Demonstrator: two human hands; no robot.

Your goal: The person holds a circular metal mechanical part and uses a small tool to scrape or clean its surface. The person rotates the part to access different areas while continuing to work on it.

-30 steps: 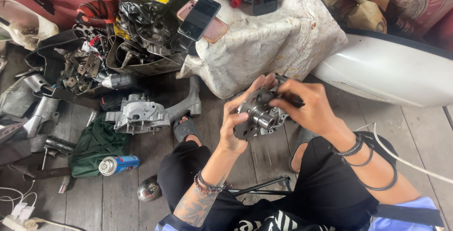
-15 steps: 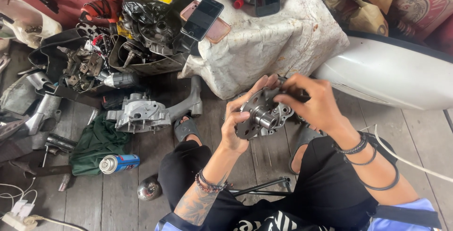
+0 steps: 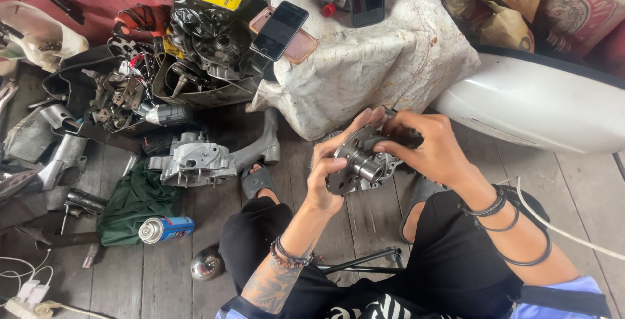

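The grey round metal engine part (image 3: 362, 161), with a short shaft in its middle, is held above the person's lap, over the wooden floor (image 3: 586, 182). Compared with half a second ago, it sits almost in the same place. The left hand (image 3: 332, 172) closes around its left edge, and the right hand (image 3: 426, 146) pinches its upper right side.

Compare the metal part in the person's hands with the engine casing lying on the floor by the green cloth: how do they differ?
The held metal part is lifted off the floor, gripped by the left hand and right hand; the engine casing lies untouched on the floorboards. The held part looks smaller and rounder, with a central hub; the casing is bigger, with a long arm reaching right. Both are bare grey metal.
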